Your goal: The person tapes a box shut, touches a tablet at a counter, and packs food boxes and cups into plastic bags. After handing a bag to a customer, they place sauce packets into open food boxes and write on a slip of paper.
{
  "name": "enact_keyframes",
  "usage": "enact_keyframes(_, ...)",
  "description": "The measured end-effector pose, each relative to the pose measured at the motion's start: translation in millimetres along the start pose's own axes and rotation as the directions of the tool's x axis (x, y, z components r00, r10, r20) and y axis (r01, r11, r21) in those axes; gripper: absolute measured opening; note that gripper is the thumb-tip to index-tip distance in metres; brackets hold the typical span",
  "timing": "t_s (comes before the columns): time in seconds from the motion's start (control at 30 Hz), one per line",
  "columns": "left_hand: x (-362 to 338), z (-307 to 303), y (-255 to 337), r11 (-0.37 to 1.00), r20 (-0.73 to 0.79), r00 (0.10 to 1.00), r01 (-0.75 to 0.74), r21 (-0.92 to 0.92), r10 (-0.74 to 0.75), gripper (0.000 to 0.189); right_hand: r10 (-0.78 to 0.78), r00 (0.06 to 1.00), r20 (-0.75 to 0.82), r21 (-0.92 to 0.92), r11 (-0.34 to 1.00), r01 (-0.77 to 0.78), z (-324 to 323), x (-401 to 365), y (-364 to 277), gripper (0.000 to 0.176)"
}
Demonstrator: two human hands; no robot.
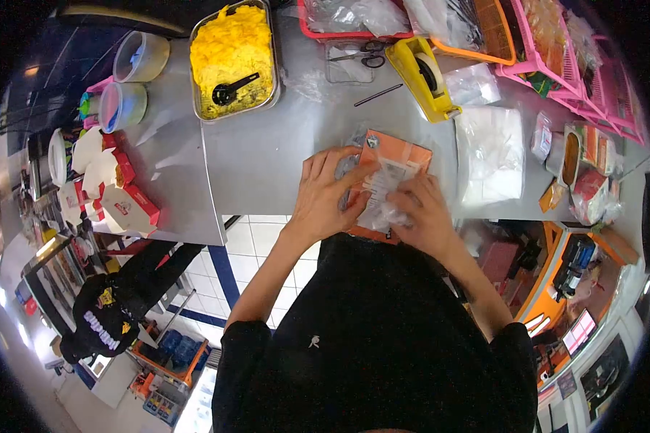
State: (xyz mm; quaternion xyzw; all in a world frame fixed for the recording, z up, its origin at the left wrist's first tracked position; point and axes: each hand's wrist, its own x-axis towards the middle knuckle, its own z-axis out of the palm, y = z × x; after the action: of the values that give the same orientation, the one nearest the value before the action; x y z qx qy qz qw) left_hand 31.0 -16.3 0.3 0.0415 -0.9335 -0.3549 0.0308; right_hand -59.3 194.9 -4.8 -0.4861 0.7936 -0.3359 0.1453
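An orange printed packet (404, 149) lies at the front edge of the metal counter, with clear plastic over part of it. My left hand (326, 189) rests at its left side, fingers apart, the index finger reaching onto the plastic. On the right, my right hand (420, 213) has its fingers bent on the clear plastic (384, 195); whether they pinch it is hard to tell. Beyond the packet are a yellow tape dispenser (422, 79), a black pen (378, 95) and scissors (365, 55). A stack of white sheets in plastic (490, 155) lies to the right.
A metal tray of yellow food (232, 61) stands at the back left. Red and white boxes (126, 202) and plastic tubs (141, 56) are further left. Baskets (484, 54) line the back right. Another person (101, 317) in black is at the lower left.
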Motion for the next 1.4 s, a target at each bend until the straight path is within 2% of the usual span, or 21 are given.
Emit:
enact_keyframes(0.13, 0.7, 1.1, -5.3, 1.000, 0.019, 1.000, -0.012, -0.026, 0.012, 0.052, 0.003, 0.999, -0.045, 0.040, 0.999, -0.001, 1.8, 3.0, -2.2, 0.046)
enact_keyframes(0.3, 4.1, 7.0, -12.6, 0.986, 0.053, 0.985, -0.167, 0.000, 0.166, 0.054, -0.045, 0.999, -0.026, -0.018, 0.999, 0.045, -1.5, 6.5, -5.5, 0.040)
enact_keyframes(0.5, 9.9, 0.5, -14.5, 0.983, 0.099, 0.979, -0.176, -0.048, 0.180, 0.051, -0.001, 0.999, -0.047, -0.073, 0.997, -0.002, -1.6, 8.9, -10.0, 0.036)
enact_keyframes(0.57, 9.2, 2.3, -17.9, 0.981, 0.088, 0.978, -0.182, -0.062, 0.188, 0.049, 0.047, 0.999, -0.013, 0.013, 0.999, -0.047, -2.3, 8.2, -9.0, 0.037)
enact_keyframes(0.83, 6.5, 5.9, -15.2, 0.975, 0.051, 0.977, -0.200, -0.095, 0.206, 0.042, 0.028, 0.999, -0.016, -0.028, 0.999, -0.028, -3.4, 4.8, -8.3, 0.038)
enact_keyframes(0.93, 4.7, 6.6, -12.5, 0.979, 0.014, 0.982, -0.187, -0.076, 0.189, 0.041, -0.008, 0.999, -0.043, -0.066, 0.998, 0.005, 0.1, 4.3, -9.8, 0.038)
enact_keyframes(1.0, 5.6, 3.7, -6.9, 0.993, 0.022, 0.995, -0.098, -0.067, 0.100, 0.036, -0.026, 0.998, -0.057, -0.074, 0.997, 0.022, 0.9, 5.5, -12.5, 0.039)
enact_keyframes(1.1, 1.5, 5.6, -1.0, 0.992, -0.025, 0.993, -0.118, -0.050, 0.116, 0.036, -0.039, 0.999, -0.022, -0.124, 0.992, 0.036, -0.2, 3.2, -16.2, 0.039)
enact_keyframes(1.17, -0.5, 9.0, 3.7, 0.995, -0.045, 0.996, -0.075, -0.070, 0.072, 0.037, 0.004, 0.999, -0.044, -0.132, 0.991, -0.010, 2.2, -1.3, -13.4, 0.039)
enact_keyframes(1.2, -1.2, 10.4, 6.2, 0.994, -0.056, 0.998, -0.032, -0.109, 0.026, 0.038, -0.012, 0.998, -0.056, -0.126, 0.992, 0.005, 3.1, -2.3, -11.4, 0.039)
enact_keyframes(1.33, -9.2, 20.6, 25.2, 0.999, -0.087, 0.996, -0.030, -0.018, 0.028, 0.039, -0.029, 0.996, -0.087, -0.053, 0.998, 0.025, -0.3, -10.5, -4.3, 0.040)
enact_keyframes(1.4, -12.8, 28.3, 38.1, 0.999, -0.169, 0.986, 0.010, -0.032, -0.015, 0.037, -0.046, 0.996, -0.077, -0.024, 0.999, 0.044, -1.0, -11.5, 0.1, 0.041)
